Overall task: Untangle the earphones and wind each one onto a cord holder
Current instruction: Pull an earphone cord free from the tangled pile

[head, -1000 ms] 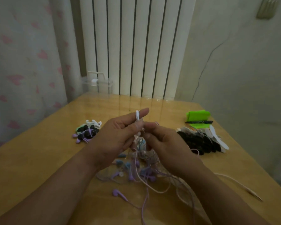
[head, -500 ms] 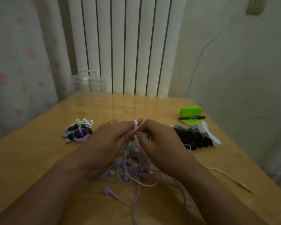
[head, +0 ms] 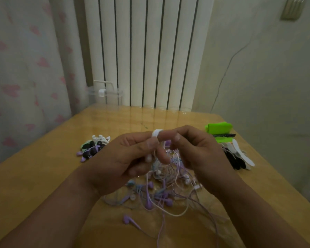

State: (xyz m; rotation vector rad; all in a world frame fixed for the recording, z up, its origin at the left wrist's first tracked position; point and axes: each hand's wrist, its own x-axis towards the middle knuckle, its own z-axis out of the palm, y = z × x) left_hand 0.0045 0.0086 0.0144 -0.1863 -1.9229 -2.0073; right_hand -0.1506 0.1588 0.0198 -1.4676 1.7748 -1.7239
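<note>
Head view shows both hands raised just above the wooden table [head: 43, 176], meeting at a white cord holder [head: 157, 133]. The left hand [head: 118, 163] is closed on the holder, pinching it between thumb and forefinger. The right hand [head: 199, 154] is closed too, its fingertips nipping a thin pale cord [head: 155, 151] just below the holder; whether any turns are already wound on, I cannot tell.

That cord drops straight into the tangled earphones [head: 161, 190], a loose heap of purple, blue and white buds and wires lying on the table under and between the wrists. The likely trouble is here: if this cord is not yet free of the heap, winding would drag other wires up with it and tighten the knots. A slack pinch could also let the cord slip off the holder and spill loose.

One purple earbud [head: 128, 220] lies apart at the near side, its wire trailing back toward the heap.

Further out, a small pile of finished, wound earphones [head: 93, 146] sits to the left, well apart from the hands. To the right lies a row of spare black and white cord holders [head: 240, 156], with a green case [head: 219, 128] and a black pen [head: 224, 135] behind them. A clear plastic box [head: 106, 93] stands at the far edge by the radiator [head: 147, 51]. None of these obstructs the hands; only the heap does.
</note>
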